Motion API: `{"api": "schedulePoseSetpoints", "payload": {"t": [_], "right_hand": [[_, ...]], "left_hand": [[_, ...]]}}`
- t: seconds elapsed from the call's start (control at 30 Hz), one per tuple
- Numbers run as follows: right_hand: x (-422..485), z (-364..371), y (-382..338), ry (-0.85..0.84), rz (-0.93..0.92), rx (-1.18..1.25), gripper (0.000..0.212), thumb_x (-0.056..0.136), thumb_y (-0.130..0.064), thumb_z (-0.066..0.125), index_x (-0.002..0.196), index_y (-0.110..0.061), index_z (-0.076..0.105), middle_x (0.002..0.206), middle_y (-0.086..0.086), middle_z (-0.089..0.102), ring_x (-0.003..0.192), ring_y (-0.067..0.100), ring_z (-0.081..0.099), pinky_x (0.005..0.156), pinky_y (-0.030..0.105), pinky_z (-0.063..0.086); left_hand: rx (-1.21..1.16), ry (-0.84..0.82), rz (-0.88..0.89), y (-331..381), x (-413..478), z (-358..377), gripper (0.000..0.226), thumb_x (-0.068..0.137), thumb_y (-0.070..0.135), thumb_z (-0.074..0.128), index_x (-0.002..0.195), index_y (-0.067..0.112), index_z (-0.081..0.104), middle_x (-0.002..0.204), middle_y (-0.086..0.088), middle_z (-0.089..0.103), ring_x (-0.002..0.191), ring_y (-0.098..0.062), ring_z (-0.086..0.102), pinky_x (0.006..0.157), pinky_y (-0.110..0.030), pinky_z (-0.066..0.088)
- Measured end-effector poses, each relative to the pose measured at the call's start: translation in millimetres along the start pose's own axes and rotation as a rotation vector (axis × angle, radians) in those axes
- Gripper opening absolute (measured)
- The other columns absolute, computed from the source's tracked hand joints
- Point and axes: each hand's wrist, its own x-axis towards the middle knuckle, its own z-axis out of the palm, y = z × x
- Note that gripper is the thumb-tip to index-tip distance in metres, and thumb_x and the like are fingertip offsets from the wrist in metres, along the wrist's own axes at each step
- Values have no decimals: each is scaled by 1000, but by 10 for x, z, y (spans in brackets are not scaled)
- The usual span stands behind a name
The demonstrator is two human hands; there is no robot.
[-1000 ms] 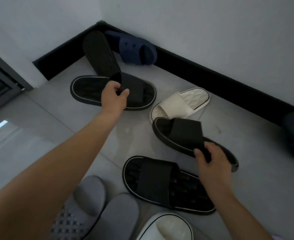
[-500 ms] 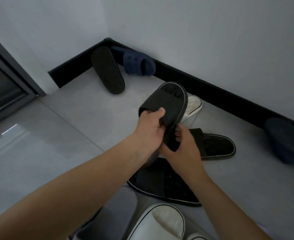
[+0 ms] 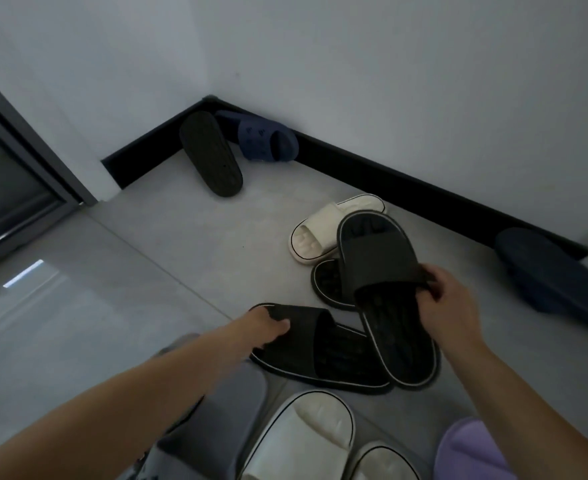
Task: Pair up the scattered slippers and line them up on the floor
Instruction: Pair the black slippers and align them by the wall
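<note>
**A:** Just beyond the fingers of the right hand [image 3: 455, 306] a cream slipper [image 3: 317, 230] is seen, half masked by the held black slipper [image 3: 375, 265]; a third black slipper [image 3: 327, 282] is hidden behind it too, only one end being shown.

**B:** Far past the fingertips, in the corner, an upturned black slipper [image 3: 213, 154] and a navy slipper [image 3: 268, 140] are lodged by the skirting board [image 3: 407, 188]; well to the right of the right fingers a dark slipper [image 3: 545, 271] is left by the same board.

**A:** Nearer than the fingers, a grey slipper [image 3: 237, 393] is crossed by the left forearm; a white slipper [image 3: 306, 431] and a lilac slipper [image 3: 469, 448] are cut by the frame edge.

**B:** Half a second ago the held slipper was gripped by both hands; now it is kept by the right alone, and the left hand [image 3: 268, 329] has been dropped to the near black slipper [image 3: 337, 358] on the floor.

**A:** The held slipper's strap is pinched between the right thumb and curled fingers; its toe is raised beyond them, its heel hung below and to their left, overlapping the near slipper; whether contact is made cannot be told.

**B:** The left fingers are curled over the near slipper's strap; its footbed is stretched out to their right.
</note>
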Motion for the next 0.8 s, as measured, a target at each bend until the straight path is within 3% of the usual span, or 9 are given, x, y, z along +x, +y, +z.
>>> {"api": "schedulePoseSetpoints", "payload": {"t": [0.03, 0.1, 0.17, 0.23, 0.4, 0.63, 0.8], "right_hand": [[-33, 2, 32, -17, -5, -11, 43, 85, -7, 52, 123, -25, 58, 110, 5, 68, 101, 24, 62, 79, 24, 37], [-88, 16, 79, -36, -11, -42, 45, 85, -6, 51, 123, -28, 59, 111, 3, 68, 102, 24, 61, 80, 24, 37], [-117, 15, 107, -26, -12, -57, 46, 84, -5, 49, 122, -29, 59, 112, 3, 68, 102, 25, 61, 79, 24, 38], [-112, -8, 109, -1, -11, -40, 47, 84, -2, 47, 122, -26, 59, 113, 5, 67, 104, 26, 60, 81, 24, 38], [-76, -44, -4, 30, 2, 73, 47, 83, 2, 44, 119, -22, 60, 111, 4, 68, 104, 23, 60, 81, 23, 38], [-111, 45, -110, 41, 57, 196, 41, 86, -4, 50, 122, -20, 59, 108, 2, 68, 93, 12, 58, 80, 23, 39], [-255, 206, -200, -47, 9, 284, 37, 85, -10, 59, 121, -20, 60, 97, -7, 66, 93, 9, 61, 83, 25, 44]], "left_hand": [[-113, 4, 1, -15, -5, 76, 37, 95, 29, 52, 112, -3, 58, 110, -22, 64, 98, -32, 61, 87, -36, 49], [-183, 184, 129, 93, -29, 80, 36, 98, 26, 45, 106, -5, 62, 114, -26, 62, 106, -36, 59, 92, -38, 47], [-85, 366, 328, 286, -60, -73, 37, 99, 29, 41, 77, 5, 59, 89, -19, 65, 94, -34, 60, 78, -32, 43], [64, 437, 506, 486, -133, -271, 39, 97, 36, 43, 63, 17, 46, 65, -1, 52, 76, -28, 56, 65, -29, 34], [249, 514, 737, 848, -279, -517, 24, 89, 44, 53, 76, 23, 51, 70, 10, 50, 67, -11, 50, 64, -29, 36], [234, 509, 873, 979, -354, -709, 21, 88, 32, 58, 76, 15, 57, 68, 11, 51, 65, -7, 50, 68, -28, 39], [165, 538, 828, 832, -350, -769, 22, 88, 29, 59, 69, 18, 54, 62, 9, 50, 59, -7, 47, 65, -28, 37]]}}
